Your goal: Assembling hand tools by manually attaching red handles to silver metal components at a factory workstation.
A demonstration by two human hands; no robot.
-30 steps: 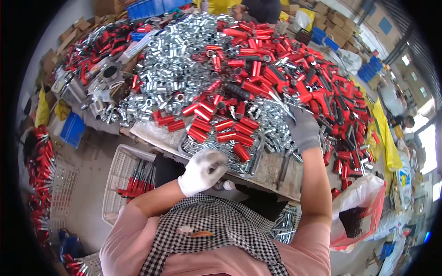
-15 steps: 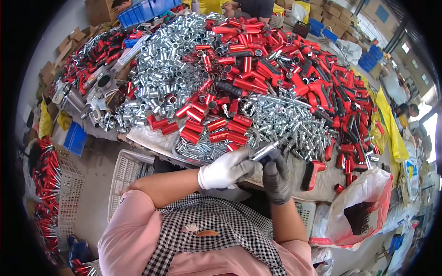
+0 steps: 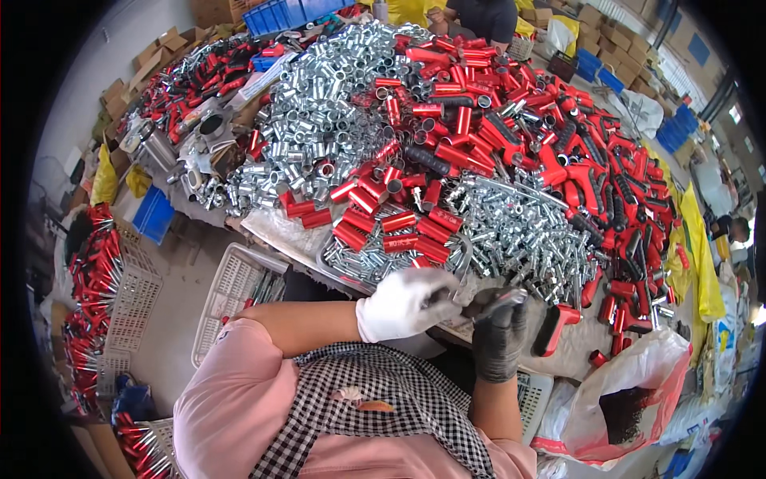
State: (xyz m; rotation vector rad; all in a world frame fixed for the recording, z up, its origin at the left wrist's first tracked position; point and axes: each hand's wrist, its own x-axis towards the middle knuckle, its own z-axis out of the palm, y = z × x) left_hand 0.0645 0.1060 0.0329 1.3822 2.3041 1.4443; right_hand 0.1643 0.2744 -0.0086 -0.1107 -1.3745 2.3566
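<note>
Head view, looking down over a desk heaped with parts. Left hand in a white glove, fingers curled shut around something hidden inside the grip, just at the desk's near edge. Right hand in a dark glove, fingers clamped on a slim metal rod that pokes out toward the white glove, the two hands almost touching. Just beyond the hands, a tray of short red tubes and a bed of small silver bolts. Farther back, a big mound of silver sleeves on the left and a wide spread of red-and-black handles on the right, crowding the whole surface up to the far side. One red-and-black handle lying right beside the dark glove. Below the desk on the left, a white plastic crate; farther left, more crates stuffed with red-handled tools. At lower right, a red-and-white plastic bag hanging open. At the far edge, another person seated at the pile.
</note>
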